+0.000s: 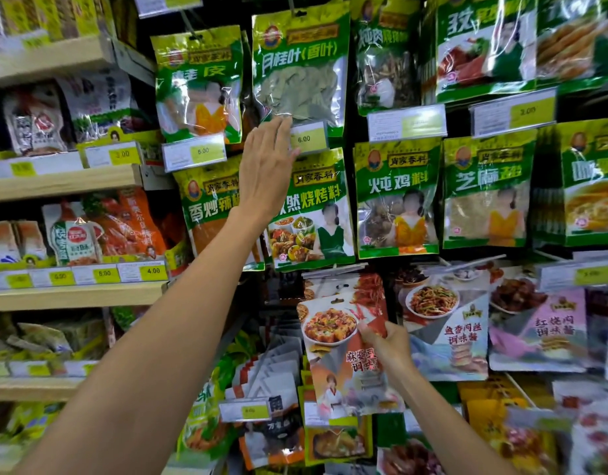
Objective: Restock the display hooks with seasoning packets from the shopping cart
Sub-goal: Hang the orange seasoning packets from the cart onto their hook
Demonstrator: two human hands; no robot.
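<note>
**Two hands at the seasoning wall**

The left hand reaches up at the centre of the frame, fingers straight and close together, palm toward the display and gripping nothing. Its fingertips touch the lower edge of a clear-windowed green plastic packet of bay leaves hanging in the upper middle, just beside a yellow price tag marked 6.00.

Lower down, right of centre, the right hand pinches the right edge of a glossy white-and-orange sauce packet printed with a bowl of tofu — thumb on the front, the other fingers behind it. The packet is upright, with its hang hole at the top, in front of more packets of the same kind on the lower row.

Green seasoning packets fill the upper rows, among them a chicken-stew mix with a clear window. Pale wooden shelves of bagged goods run along the left of the frame. The shopping cart is out of view.
</note>
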